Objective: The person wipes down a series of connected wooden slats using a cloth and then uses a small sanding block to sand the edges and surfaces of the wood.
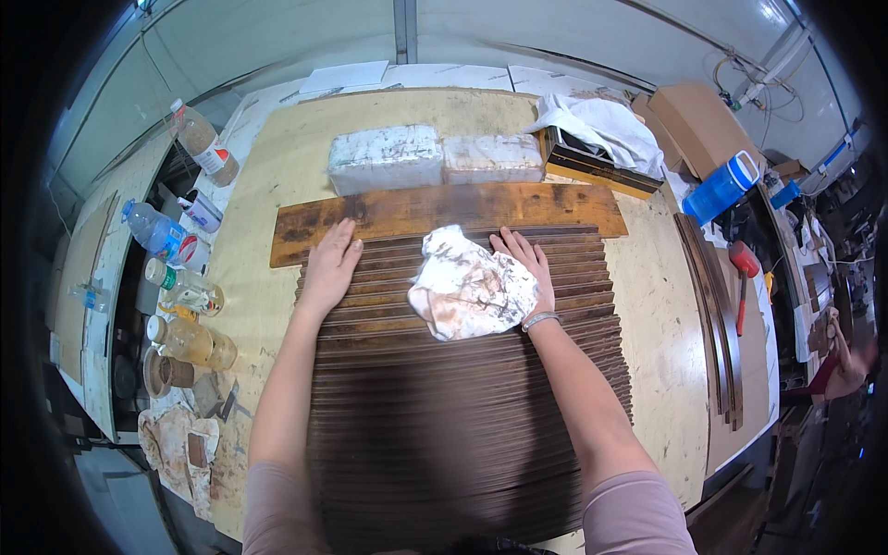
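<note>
Many narrow dark-brown wooden strips (444, 402) lie side by side before me on a plywood board. Along their far edge runs a wide brown wooden plank (451, 208). My left hand (331, 267) rests flat at the strips' upper left corner, its fingertips by the plank, and holds nothing. Over the upper right part of the strips, my right hand (527, 267) has its fingers spread on the wood. A white cloth (472, 288) with brown stains lies on the strips against it and covers part of that hand, so whether the hand grips the cloth cannot be told.
Two wrapped blocks (385, 159) stand behind the plank, beside a box (600, 166) under a white cloth. Plastic bottles (191, 340) and a stained rag (173, 444) line the left. At right are loose strips (711, 319), a red mallet (744, 260) and a blue jug (714, 191). A person stands far right.
</note>
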